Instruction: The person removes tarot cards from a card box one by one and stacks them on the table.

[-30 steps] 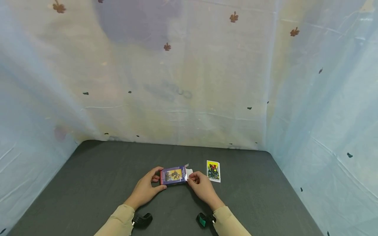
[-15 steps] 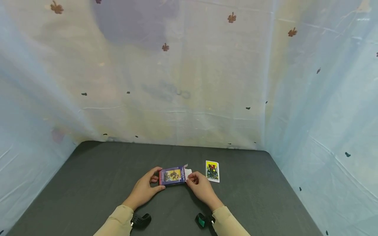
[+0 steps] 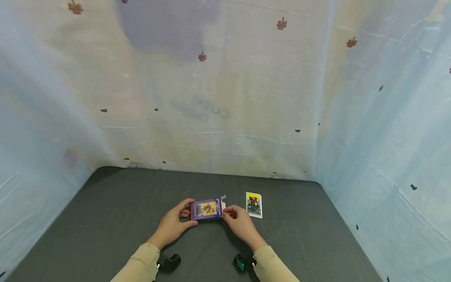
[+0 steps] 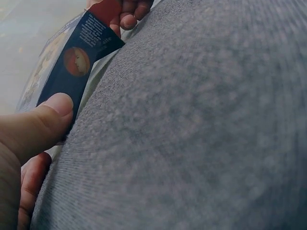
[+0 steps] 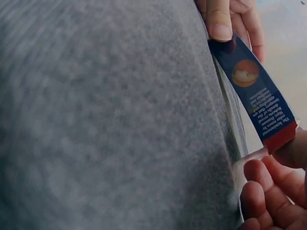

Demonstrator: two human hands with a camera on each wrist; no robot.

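Observation:
A purple-blue tarot card box [image 3: 206, 209] with a picture on its top face lies between the two hands in the head view. My left hand [image 3: 174, 226] grips its left end, thumb on the near side wall. In the left wrist view that dark blue side of the box [image 4: 76, 62] shows a round portrait. My right hand [image 3: 241, 225] pinches at the box's right end, which is open, with a small white piece [image 3: 223, 205] showing there. The right wrist view shows the thumb behind the box's red end flap [image 5: 280, 138] and the other fingers curled below it.
A yellow-faced tarot card [image 3: 254, 205] with a white border lies face up just right of the box. The dark grey table [image 3: 141, 188] is enclosed by pale curtains [image 3: 225, 145] at the back and sides. A black strap [image 3: 169, 263] hangs at each wrist.
Less of the white piece shows at the box's right end than before, and the right fingers are closer to the box. The left hand keeps its hold; the loose card stays put.

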